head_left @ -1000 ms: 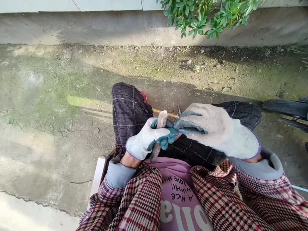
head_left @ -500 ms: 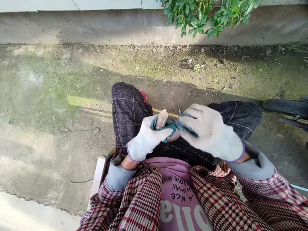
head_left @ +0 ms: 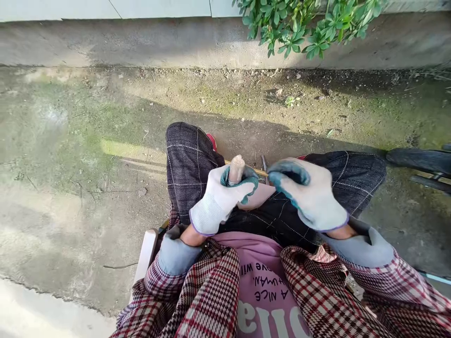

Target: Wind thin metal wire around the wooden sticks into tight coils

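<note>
My left hand (head_left: 225, 195), in a white glove with a green palm, is wrapped round a short, stubby wooden stick (head_left: 236, 170). Its pale, rough end points up and away from me, and its lower part is hidden in the fist. To the right, my right hand (head_left: 305, 190) is gloved the same way, its thumb and curled fingers pressed together. What they pinch, if anything, is too small to tell. Below and between the hands lies a smooth, pale pinkish surface (head_left: 260, 195) over my lap. A thin yellow strip (head_left: 261, 172) shows behind the hands.
A dark grey rod (head_left: 264, 163) stands out just beyond my hands. Green leaves (head_left: 299, 28) hang over the low concrete wall (head_left: 158, 44) ahead. At the right is a black wheel-like object (head_left: 416, 157); a pale chair arm (head_left: 146, 249) is at my left.
My right hand has drawn away to the right from the left hand and rolled, so its green palm side shows. More of the pinkish surface is visible. The left hand keeps its grip on the stick.
</note>
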`<move>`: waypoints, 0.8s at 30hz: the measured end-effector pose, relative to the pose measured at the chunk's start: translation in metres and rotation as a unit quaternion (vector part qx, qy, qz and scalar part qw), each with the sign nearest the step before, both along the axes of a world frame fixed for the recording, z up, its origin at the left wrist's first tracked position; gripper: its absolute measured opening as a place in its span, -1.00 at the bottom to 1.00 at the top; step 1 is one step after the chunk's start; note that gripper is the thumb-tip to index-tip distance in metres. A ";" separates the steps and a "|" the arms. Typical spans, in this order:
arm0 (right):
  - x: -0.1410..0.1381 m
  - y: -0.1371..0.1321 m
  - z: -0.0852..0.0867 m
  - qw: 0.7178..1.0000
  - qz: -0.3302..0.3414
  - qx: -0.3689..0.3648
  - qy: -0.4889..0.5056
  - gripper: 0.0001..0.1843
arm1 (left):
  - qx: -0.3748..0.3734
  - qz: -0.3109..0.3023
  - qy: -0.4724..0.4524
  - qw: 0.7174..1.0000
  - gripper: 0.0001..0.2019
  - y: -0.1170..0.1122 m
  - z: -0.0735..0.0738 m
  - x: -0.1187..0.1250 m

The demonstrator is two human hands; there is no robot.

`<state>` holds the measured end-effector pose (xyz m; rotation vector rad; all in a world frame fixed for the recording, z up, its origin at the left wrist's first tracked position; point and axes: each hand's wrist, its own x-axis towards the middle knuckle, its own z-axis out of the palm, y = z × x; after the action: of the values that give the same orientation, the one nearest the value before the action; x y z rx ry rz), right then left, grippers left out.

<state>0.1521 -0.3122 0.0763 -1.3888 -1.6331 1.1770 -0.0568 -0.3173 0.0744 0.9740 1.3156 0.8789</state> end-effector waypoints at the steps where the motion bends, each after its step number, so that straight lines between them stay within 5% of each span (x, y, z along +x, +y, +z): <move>1: 0.003 -0.002 0.005 0.994 -0.012 0.090 -0.060 -0.89 | -0.035 0.006 -0.048 0.998 -0.84 0.002 -0.001 -0.001; 4: 0.009 -0.005 0.015 0.948 0.048 0.264 -0.169 -0.84 | -0.120 0.002 -0.147 0.982 -0.79 0.005 -0.005 -0.002; 10: 0.004 0.004 0.027 0.885 0.162 0.376 -0.221 -0.82 | -0.196 -0.017 -0.251 0.948 -0.68 0.002 -0.003 0.002; 20: -0.003 0.011 0.024 0.879 0.192 0.363 -0.244 -0.80 | -0.178 -0.034 -0.248 0.952 -0.75 -0.001 -0.002 0.003; 24: -0.011 0.013 0.022 0.895 0.172 0.316 -0.265 -0.82 | -0.042 -0.007 -0.060 0.997 -0.86 -0.004 0.004 0.000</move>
<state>0.1412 -0.2992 0.0984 -1.0508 -2.4393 0.3406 -0.0569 -0.3212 0.0780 0.8525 1.2322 0.8516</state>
